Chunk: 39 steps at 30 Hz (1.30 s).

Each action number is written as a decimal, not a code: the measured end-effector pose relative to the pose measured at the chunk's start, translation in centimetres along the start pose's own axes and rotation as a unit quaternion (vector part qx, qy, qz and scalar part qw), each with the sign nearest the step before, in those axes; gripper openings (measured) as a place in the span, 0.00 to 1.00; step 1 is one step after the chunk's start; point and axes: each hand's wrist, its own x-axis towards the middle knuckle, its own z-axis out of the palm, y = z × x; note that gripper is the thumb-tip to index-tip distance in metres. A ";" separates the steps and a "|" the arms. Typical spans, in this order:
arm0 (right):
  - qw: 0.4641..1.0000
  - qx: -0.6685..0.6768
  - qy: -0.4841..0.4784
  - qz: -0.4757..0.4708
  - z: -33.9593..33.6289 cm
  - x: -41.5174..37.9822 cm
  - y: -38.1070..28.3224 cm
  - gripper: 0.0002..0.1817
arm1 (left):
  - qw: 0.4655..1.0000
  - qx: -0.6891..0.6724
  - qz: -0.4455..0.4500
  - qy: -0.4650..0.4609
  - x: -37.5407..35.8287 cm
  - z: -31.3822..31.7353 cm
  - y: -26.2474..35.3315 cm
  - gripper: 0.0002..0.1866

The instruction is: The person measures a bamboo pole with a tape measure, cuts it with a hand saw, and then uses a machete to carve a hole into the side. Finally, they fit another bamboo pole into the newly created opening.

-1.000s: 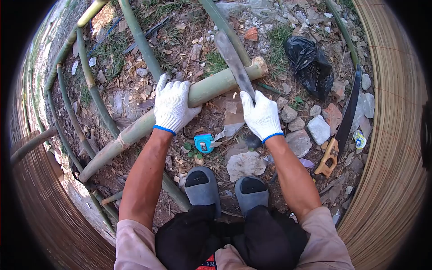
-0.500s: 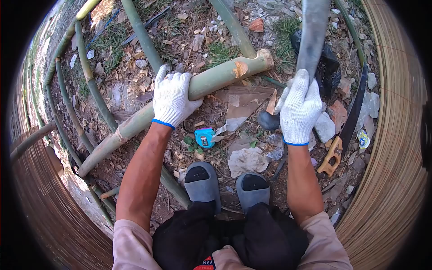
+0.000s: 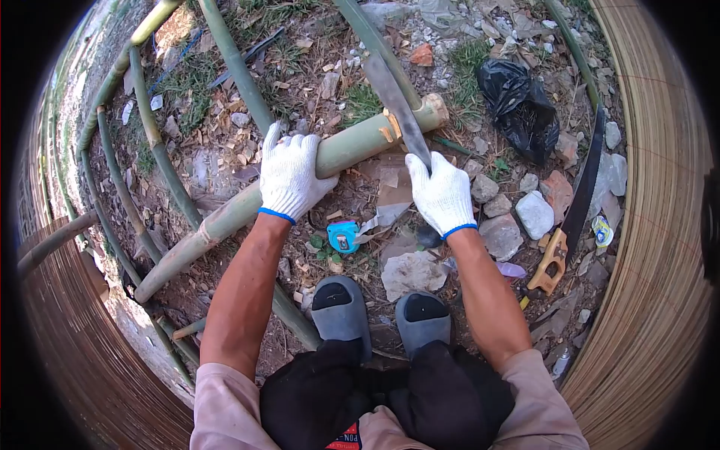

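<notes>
A thick green bamboo pole [image 3: 360, 148] lies slantwise across thinner bamboo, its cut end at the upper right. My left hand [image 3: 290, 171], in a white knit glove with a blue cuff, is wrapped over the pole near its middle. In my gloved right hand [image 3: 442, 193] is a machete [image 3: 397, 105], fingers closed round its handle, which is mostly hidden. The slightly blurred blade crosses the pole near its right end, beside a pale notch [image 3: 388, 129] in the green skin. Whether the edge is in the wood, I cannot tell.
Below the pole lie a blue tape measure [image 3: 343, 237] and a pale rock [image 3: 414, 274]. At right are a black plastic bag [image 3: 519, 109] and a handsaw [image 3: 583, 199]. Bamboo poles [image 3: 165, 161] form a lattice at left. My grey sandals [image 3: 341, 315] stand below.
The machete has swung down and left from its raised position onto the pole, along with my right hand. A second pale cut mark now shows. My left hand stays on the pole.
</notes>
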 end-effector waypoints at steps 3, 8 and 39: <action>0.988 0.081 0.119 0.058 -4.8 -0.4 -2.4 0.24 | 0.999 -0.011 -0.012 -0.029 0.2 0.0 0.1 0.34; 0.999 0.031 0.012 0.018 3.0 -0.5 0.7 0.25 | 1.000 -0.004 -0.004 -0.020 0.2 -0.1 0.3 0.33; 0.998 0.021 -0.047 -0.027 2.5 -2.5 0.0 0.34 | 0.987 -0.110 0.101 -0.054 0.0 -0.3 -3.6 0.38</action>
